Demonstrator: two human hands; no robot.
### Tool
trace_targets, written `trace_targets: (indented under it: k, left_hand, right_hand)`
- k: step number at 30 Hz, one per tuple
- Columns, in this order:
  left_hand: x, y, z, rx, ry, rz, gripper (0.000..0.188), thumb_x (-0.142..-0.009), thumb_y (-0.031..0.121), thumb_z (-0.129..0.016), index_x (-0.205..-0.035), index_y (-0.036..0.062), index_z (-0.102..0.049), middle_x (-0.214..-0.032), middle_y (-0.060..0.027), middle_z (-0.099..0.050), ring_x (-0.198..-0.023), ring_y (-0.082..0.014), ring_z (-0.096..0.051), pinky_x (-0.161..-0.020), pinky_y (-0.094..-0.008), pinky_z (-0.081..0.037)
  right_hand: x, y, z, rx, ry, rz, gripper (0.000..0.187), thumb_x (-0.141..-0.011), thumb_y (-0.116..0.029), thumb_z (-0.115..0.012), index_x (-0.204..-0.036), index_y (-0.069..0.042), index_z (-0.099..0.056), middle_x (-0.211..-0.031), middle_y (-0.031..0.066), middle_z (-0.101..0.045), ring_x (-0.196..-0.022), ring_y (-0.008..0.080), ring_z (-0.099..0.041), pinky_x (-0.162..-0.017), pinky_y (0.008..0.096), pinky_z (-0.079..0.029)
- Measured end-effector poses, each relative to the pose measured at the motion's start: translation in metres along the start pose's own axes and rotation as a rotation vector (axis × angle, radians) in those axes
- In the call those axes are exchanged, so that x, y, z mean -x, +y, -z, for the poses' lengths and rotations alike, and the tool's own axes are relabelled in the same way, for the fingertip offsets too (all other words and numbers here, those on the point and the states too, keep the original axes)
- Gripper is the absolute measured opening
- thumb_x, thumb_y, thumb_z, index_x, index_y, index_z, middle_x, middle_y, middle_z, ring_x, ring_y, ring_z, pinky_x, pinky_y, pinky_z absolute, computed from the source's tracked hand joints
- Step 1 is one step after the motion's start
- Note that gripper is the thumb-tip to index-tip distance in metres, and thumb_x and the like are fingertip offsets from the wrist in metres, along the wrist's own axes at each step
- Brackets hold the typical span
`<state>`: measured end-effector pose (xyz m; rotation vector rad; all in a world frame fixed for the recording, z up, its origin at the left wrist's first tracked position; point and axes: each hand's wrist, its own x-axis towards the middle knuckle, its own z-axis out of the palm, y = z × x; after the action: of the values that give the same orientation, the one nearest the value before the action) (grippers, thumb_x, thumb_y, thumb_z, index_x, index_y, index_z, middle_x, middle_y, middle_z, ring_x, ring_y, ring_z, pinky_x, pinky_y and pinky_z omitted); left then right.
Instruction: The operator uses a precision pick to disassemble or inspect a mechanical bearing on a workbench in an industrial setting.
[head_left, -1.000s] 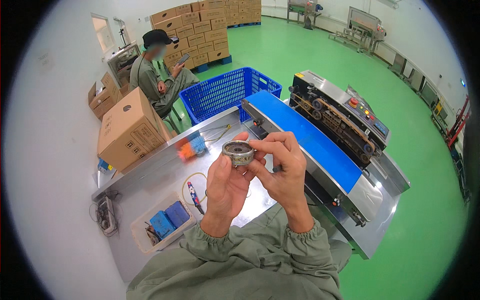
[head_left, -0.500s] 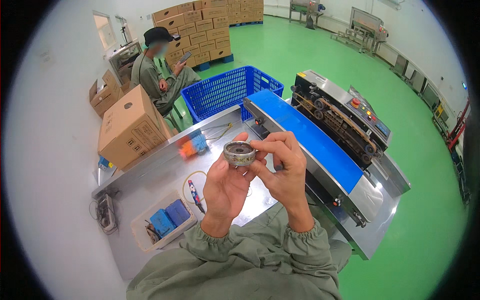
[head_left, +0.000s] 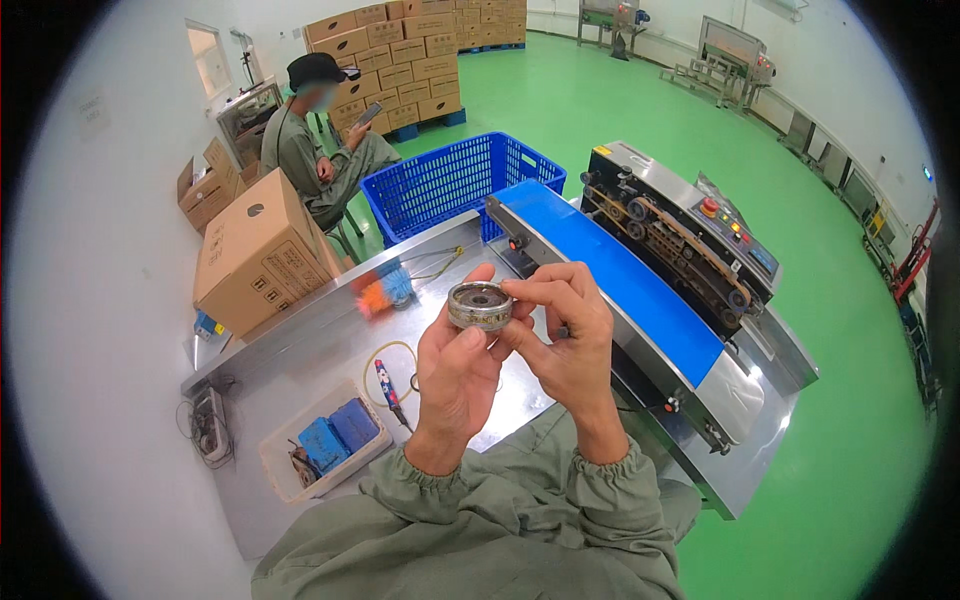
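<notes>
Both my hands hold a small round metal wheel (head_left: 481, 304) above the steel worktable (head_left: 350, 365). It has a recessed top with a central hub and dull yellowish marks round its side. My left hand (head_left: 447, 375) cups it from below and the left, with the thumb on the front of its side. My right hand (head_left: 568, 335) pinches its right edge between index finger and thumb. On the table below lie a slim tool with a patterned handle (head_left: 389, 385) and a thin yellow loop. My left hand partly hides a small dark ring beside the tool.
A band sealer (head_left: 680, 240) with a blue conveyor belt (head_left: 620, 275) stands to the right. Leftward are a white tray (head_left: 276, 470) holding blue boxes, a power strip (head_left: 210, 425) and a carton (head_left: 262, 260). Beyond are a blue crate (head_left: 430, 200) and a seated person (head_left: 300, 150) holding a phone.
My left thumb has shifted right, from the wheel's left side onto the front of its side. The wheel stays in about the same place, and my right hand has barely moved.
</notes>
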<state>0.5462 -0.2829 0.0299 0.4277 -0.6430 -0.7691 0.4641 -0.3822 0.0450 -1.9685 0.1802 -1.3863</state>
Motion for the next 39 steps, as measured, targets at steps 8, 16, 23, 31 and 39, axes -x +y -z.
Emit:
trace_targets:
  k: [8, 16, 23, 31, 39]
  left_hand:
    - [-0.003, -0.003, 0.004, 0.002, -0.024, -0.012, 0.065, -0.086, 0.016, -0.062, -0.140, -0.0076, -0.034, -0.121, -0.0175, -0.058, -0.110, -0.0263, -0.061, -0.095, -0.0385, -0.050]
    - [-0.003, -0.004, 0.003, -0.004, 0.001, -0.008, 0.065, -0.085, 0.018, -0.063, -0.140, -0.0070, -0.036, -0.122, -0.0174, -0.057, -0.109, -0.0261, -0.061, -0.093, -0.0374, -0.051]
    - [-0.005, -0.010, 0.014, -0.011, -0.052, -0.048, 0.068, -0.085, 0.019, -0.064, -0.141, -0.0071, -0.035, -0.125, -0.0194, -0.056, -0.107, -0.0281, -0.062, -0.090, -0.0361, -0.054]
    - [-0.008, 0.001, 0.029, -0.048, -0.099, -0.097, 0.082, -0.084, 0.023, -0.073, -0.143, -0.0087, -0.026, -0.127, -0.0262, -0.053, -0.114, -0.0380, -0.059, -0.093, -0.0416, -0.056]
    - [-0.007, 0.008, 0.034, -0.051, -0.199, -0.124, 0.078, -0.079, 0.017, -0.077, -0.140, -0.0074, -0.036, -0.127, -0.0226, -0.054, -0.113, -0.0373, -0.061, -0.093, -0.0446, -0.055]
  right_hand:
    - [-0.001, -0.005, 0.002, 0.089, 0.000, 0.063, 0.041, -0.061, -0.002, -0.082, -0.100, -0.009, -0.072, -0.092, 0.0066, -0.059, -0.079, 0.0178, -0.061, -0.062, 0.0283, -0.050]
    - [0.000, -0.003, 0.002, 0.085, 0.011, 0.089, 0.040, -0.063, -0.004, -0.083, -0.100, -0.010, -0.071, -0.092, 0.0057, -0.059, -0.078, 0.0172, -0.060, -0.062, 0.0288, -0.051]
    - [0.002, -0.009, 0.007, 0.118, -0.017, 0.068, 0.039, -0.064, -0.006, -0.085, -0.100, -0.010, -0.071, -0.094, 0.0055, -0.059, -0.078, 0.0169, -0.061, -0.059, 0.0286, -0.050]
    - [0.002, -0.017, 0.032, -0.144, 0.061, -0.069, 0.043, -0.093, -0.044, -0.058, -0.097, -0.003, -0.069, -0.094, 0.0092, -0.057, -0.083, 0.0199, -0.058, -0.072, 0.0319, -0.047]
    - [0.010, -0.042, 0.041, -0.521, -0.128, -0.237, 0.095, -0.086, -0.078, -0.021, -0.087, 0.007, -0.064, -0.066, 0.0065, -0.053, -0.047, 0.0119, -0.050, -0.045, 0.0204, -0.041]
